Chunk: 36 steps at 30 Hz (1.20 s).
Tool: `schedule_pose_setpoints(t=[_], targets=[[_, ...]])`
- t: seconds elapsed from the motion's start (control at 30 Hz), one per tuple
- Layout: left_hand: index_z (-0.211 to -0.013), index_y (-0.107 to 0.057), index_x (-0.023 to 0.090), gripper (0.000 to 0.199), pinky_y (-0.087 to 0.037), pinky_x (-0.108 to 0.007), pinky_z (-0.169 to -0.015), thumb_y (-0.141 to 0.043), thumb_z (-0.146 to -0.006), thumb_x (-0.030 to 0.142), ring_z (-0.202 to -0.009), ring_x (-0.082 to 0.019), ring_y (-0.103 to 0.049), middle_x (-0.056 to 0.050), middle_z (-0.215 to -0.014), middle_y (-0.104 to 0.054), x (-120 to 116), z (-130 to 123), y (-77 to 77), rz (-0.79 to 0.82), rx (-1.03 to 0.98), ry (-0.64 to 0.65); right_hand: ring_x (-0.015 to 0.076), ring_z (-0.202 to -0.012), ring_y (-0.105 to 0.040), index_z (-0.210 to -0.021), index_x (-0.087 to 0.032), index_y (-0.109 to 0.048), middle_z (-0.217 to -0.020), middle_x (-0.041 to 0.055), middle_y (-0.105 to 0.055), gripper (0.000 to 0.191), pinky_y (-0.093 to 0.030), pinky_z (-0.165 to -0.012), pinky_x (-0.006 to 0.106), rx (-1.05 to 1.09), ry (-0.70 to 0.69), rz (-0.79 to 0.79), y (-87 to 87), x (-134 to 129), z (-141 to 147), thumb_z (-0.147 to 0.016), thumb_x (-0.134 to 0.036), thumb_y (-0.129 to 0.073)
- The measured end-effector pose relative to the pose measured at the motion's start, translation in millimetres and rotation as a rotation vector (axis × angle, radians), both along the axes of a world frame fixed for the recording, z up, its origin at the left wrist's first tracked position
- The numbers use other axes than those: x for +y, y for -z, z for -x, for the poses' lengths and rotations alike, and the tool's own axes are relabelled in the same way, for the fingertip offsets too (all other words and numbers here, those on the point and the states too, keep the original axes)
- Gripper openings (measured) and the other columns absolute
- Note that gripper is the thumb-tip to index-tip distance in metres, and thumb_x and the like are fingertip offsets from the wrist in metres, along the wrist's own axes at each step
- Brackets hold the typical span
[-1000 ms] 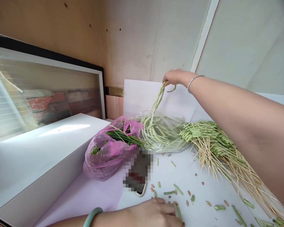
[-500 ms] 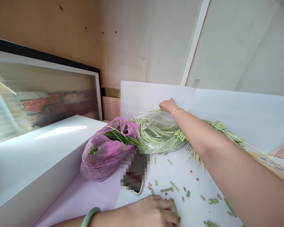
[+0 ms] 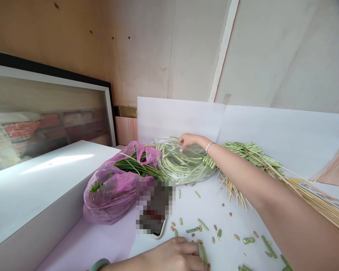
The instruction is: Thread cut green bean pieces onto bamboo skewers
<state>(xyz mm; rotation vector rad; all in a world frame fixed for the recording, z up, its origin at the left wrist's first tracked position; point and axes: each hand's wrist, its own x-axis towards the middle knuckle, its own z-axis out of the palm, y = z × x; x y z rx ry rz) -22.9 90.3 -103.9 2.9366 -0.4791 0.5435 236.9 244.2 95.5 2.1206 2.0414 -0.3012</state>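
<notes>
My right hand (image 3: 188,140) reaches to the mouth of a clear plastic bag (image 3: 197,165) full of pale green long beans (image 3: 175,160). Its fingers are closed at the bag's edge, where one bean runs up to the fingertips; the grip itself is partly hidden. Low in the view, my left hand (image 3: 183,255) rests on the white surface, palm down, fingers bent. A green bean piece (image 3: 203,253) lies beside those fingers. What they hold, if anything, is hidden beneath the hand.
A pink bag of green stalks (image 3: 110,203) stands left of the beans, near a blurred-out phone (image 3: 158,233). Bean pieces (image 3: 202,224) and brown seeds (image 3: 213,239) lie scattered. Skewers (image 3: 307,197) and cut bean bundles (image 3: 243,152) sit right; a white box (image 3: 53,180) borders the left.
My right hand has come down and left from above the bag to its mouth. My left hand stays low among the bean pieces. The camera has shifted slightly right.
</notes>
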Motion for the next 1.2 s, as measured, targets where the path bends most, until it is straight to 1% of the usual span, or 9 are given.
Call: schedule_pose_setpoints(t=[0.13,0.27,0.53,0.63,0.77,0.83,1.0,1.1,1.2], targets=[[-0.091,-0.059,0.024,0.021,-0.042,-0.021,-0.070,-0.058,-0.087,0.045,-0.072,-0.011,-0.053,0.000,-0.081,-0.061,0,1,2.2,-0.013,0.003,0.016,0.0188,-0.090,-0.064,-0.114,-0.014,-0.058,-0.110,0.0072,-0.062,0.027,-0.055,-0.076,0.037,0.069,0.065,0.203,7.2,-14,3,-0.093,-0.030,-0.058],[-0.091,-0.058,0.024,0.021,-0.042,-0.021,-0.072,-0.059,-0.087,0.044,-0.075,-0.012,-0.054,0.000,-0.083,-0.061,0,4,-0.1,-0.012,-0.002,0.027,0.0184,-0.089,-0.064,-0.114,-0.014,-0.058,-0.109,0.0071,-0.062,0.027,-0.055,-0.075,0.036,0.048,0.121,0.248,14.1,-20,13,-0.093,-0.031,-0.058],[-0.092,-0.056,0.023,0.021,-0.040,-0.024,-0.079,-0.058,-0.088,0.043,-0.086,-0.014,-0.055,0.000,-0.093,-0.066,-2,8,-16.9,-0.039,0.009,0.064,0.0206,-0.098,-0.061,-0.116,-0.017,-0.059,-0.117,0.0083,-0.059,0.026,-0.053,-0.083,0.040,-0.110,0.095,0.041,38.1,-25,44,-0.093,-0.031,-0.057],[-0.088,-0.056,0.022,0.020,-0.040,-0.025,-0.076,-0.055,-0.090,0.042,-0.083,-0.013,-0.055,0.000,-0.091,-0.066,-3,7,-18.5,-0.049,0.022,0.051,0.0211,-0.101,-0.060,-0.116,-0.018,-0.059,-0.120,0.0092,-0.058,0.026,-0.052,-0.085,0.040,-0.180,0.119,-0.053,36.7,-23,46,-0.093,-0.030,-0.057],[-0.087,-0.056,0.021,0.019,-0.040,-0.026,-0.076,-0.054,-0.091,0.040,-0.084,-0.013,-0.054,0.001,-0.091,-0.066,-4,7,-22.0,-0.044,0.020,0.059,0.0205,-0.097,-0.062,-0.116,-0.015,-0.059,-0.117,0.0100,-0.060,0.027,-0.053,-0.082,0.039,-0.255,0.201,-0.189,7.2,-22,30,-0.093,-0.030,-0.058],[-0.086,-0.056,0.021,0.019,-0.039,-0.026,-0.077,-0.054,-0.091,0.040,-0.084,-0.013,-0.054,0.001,-0.091,-0.065,-4,8,-24.5,-0.038,0.018,0.061,0.0203,-0.097,-0.062,-0.115,-0.014,-0.059,-0.117,0.0112,-0.060,0.027,-0.053,-0.082,0.038,-0.297,0.239,-0.286,-17.4,-23,14,-0.093,-0.030,-0.059],[-0.087,-0.056,0.021,0.020,-0.038,-0.026,-0.073,-0.053,-0.091,0.041,-0.082,-0.013,-0.053,0.000,-0.090,-0.066,-4,7,-23.6,-0.036,0.030,0.061,0.0233,-0.103,-0.060,-0.121,-0.015,-0.055,-0.121,0.0109,-0.057,0.033,-0.051,-0.086,0.043,-0.418,0.347,-0.595,-89.8,-40,-32,-0.093,-0.030,-0.058],[-0.091,-0.056,0.021,0.019,-0.038,-0.028,-0.071,-0.055,-0.090,0.041,-0.083,-0.013,-0.053,0.001,-0.093,-0.067,-3,5,-18.1,-0.017,0.013,0.062,0.0222,-0.101,-0.061,-0.118,-0.015,-0.057,-0.119,0.0098,-0.059,0.029,-0.052,-0.085,0.042,-0.457,0.419,-0.680,-128.4,-59,-55,-0.093,-0.030,-0.057],[-0.091,-0.055,0.021,0.019,-0.037,-0.029,-0.070,-0.059,-0.088,0.039,-0.083,-0.013,-0.053,0.004,-0.095,-0.069,-2,4,-17.3,0.008,-0.027,0.077,0.0215,-0.099,-0.061,-0.116,-0.014,-0.058,-0.116,0.0098,-0.060,0.029,-0.053,-0.083,0.041,-0.478,0.479,-0.729,-157.8,-81,-69,-0.093,-0.030,-0.058]])
